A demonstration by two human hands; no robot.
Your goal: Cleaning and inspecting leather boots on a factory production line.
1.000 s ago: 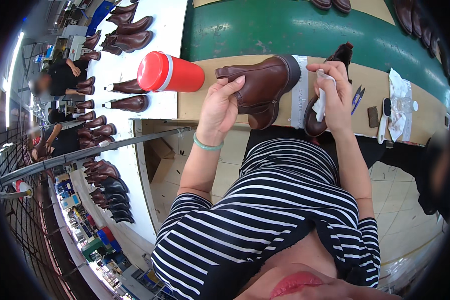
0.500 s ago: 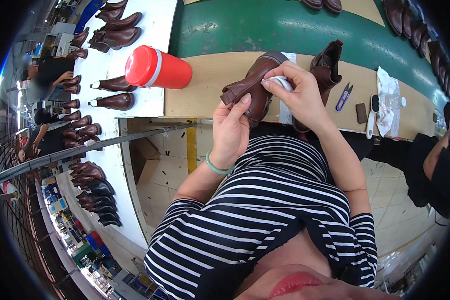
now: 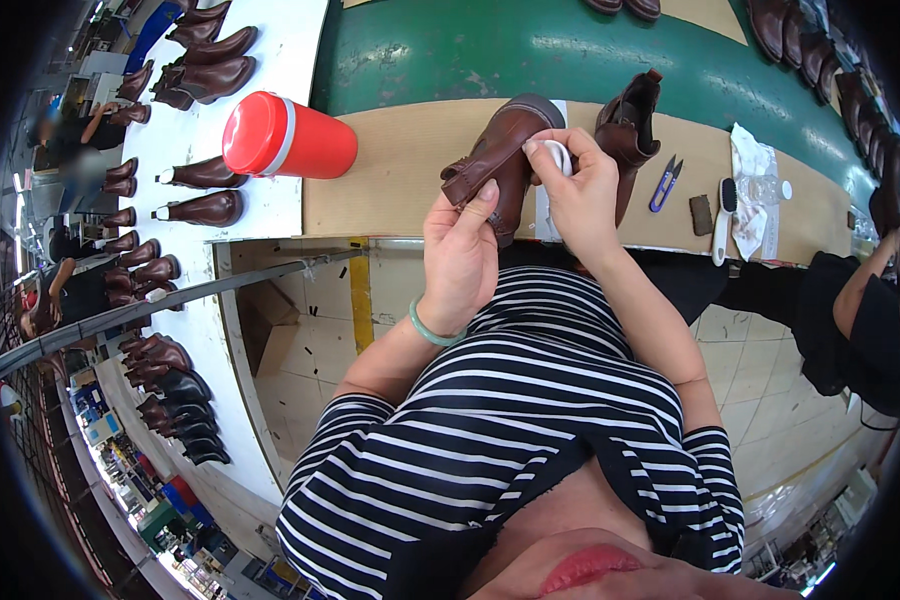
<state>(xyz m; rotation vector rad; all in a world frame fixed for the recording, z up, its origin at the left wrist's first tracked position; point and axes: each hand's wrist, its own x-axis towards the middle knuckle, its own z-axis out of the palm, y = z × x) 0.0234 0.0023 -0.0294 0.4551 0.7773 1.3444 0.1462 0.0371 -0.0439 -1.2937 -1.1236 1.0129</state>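
Cardboard-topped bench (image 3: 400,190): R hand (image 3: 584,192) part-hides wht cloth (image 3: 561,154) nr boot (image 3: 513,190).

Glossy green tabletop (image 3: 470,50) at 12 o'clock, with brown cardboard (image 3: 400,205) along its near side from 10 to nearly 3 o'clock. A long white table (image 3: 290,60) runs from 11 to 8 o'clock; a grey metal rail (image 3: 190,305) slants before it at 9. Pale floor tiles (image 3: 760,400) show toward 4 o'clock — a yellow floor stripe (image 3: 361,300) lies at 9.
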